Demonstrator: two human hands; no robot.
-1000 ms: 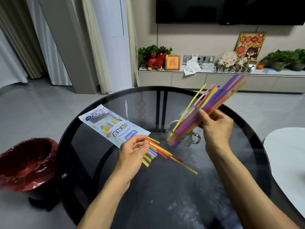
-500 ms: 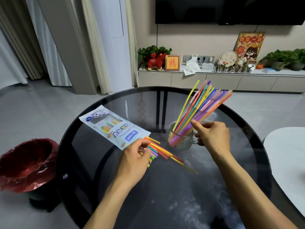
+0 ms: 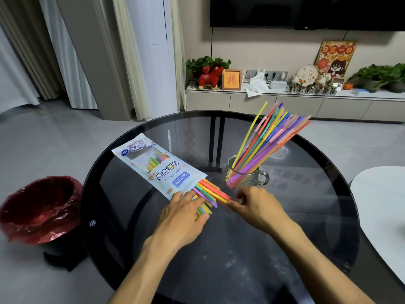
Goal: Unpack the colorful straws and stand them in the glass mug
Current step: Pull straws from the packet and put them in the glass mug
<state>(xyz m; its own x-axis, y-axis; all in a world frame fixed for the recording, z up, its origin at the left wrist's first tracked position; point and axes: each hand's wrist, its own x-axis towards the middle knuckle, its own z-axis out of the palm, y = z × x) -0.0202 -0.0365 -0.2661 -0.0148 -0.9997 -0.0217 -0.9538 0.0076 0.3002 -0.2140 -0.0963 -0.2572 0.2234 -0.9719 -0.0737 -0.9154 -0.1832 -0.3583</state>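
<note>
A glass mug (image 3: 245,179) stands on the round dark glass table (image 3: 306,194) with a fan of colorful straws (image 3: 271,139) leaning up and to the right. A white and blue straw packet (image 3: 157,165) lies flat to its left, more straws (image 3: 210,191) sticking out of its open end. My left hand (image 3: 186,213) rests on those loose straws with fingers nearly straight. My right hand (image 3: 256,205) sits just in front of the mug, its fingertips pinching the tips of the red and yellow straws.
A bin with a red liner (image 3: 39,207) stands on the floor left of the table. A white table edge (image 3: 381,207) shows at the right. A low cabinet (image 3: 285,104) with ornaments and plants runs along the far wall.
My right hand let go of the bundle in the mug and came down to the straws at the packet's mouth. The bundle now stands in the mug on its own. My left hand stayed on the loose straws.
</note>
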